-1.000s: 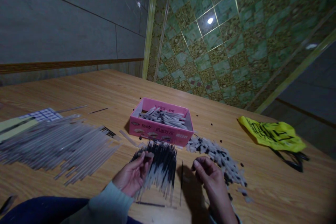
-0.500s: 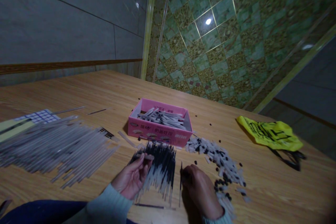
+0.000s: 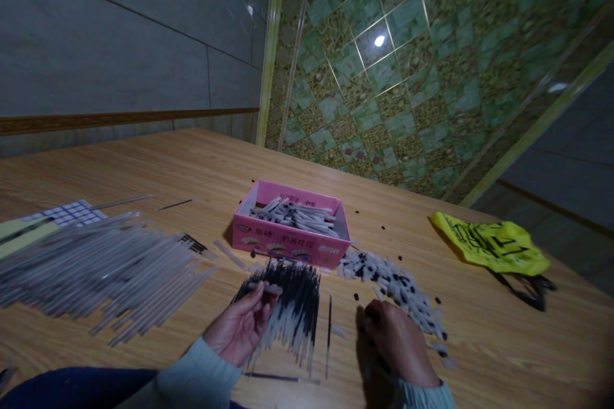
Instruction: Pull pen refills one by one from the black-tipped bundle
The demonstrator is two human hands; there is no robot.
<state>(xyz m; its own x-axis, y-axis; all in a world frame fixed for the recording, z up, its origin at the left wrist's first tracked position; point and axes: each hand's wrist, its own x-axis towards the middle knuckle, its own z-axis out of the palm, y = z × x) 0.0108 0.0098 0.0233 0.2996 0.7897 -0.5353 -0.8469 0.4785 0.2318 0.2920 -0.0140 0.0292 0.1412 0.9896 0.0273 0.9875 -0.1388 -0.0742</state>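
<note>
Pink cardboard on the wooden bench (image 3: 192,166), that's the box (image 3: 283,239), lettered along its near wall and loaded with short pale sticks (image 3: 300,214)! Just this side of the box lies a thick row of rods (image 3: 295,307), dark ends towards it. And there's the left hand (image 3: 242,326), nearer the person than the box and over the row's left edge, grip pinched on a short pale piece (image 3: 267,289). Over to the right hand (image 3: 396,332), in front of the box and off to its right, fingers curled downward; whether that grip has anything, I can't tell from here! It's right beside the heap of pale and black bits (image 3: 393,281) trailing from the box's right corner. One lone rod (image 3: 329,332) lies between row and right hand. Left of the box, clear tubes (image 3: 125,268) spread wide; far right of it, a yellow bag (image 3: 494,246).
</note>
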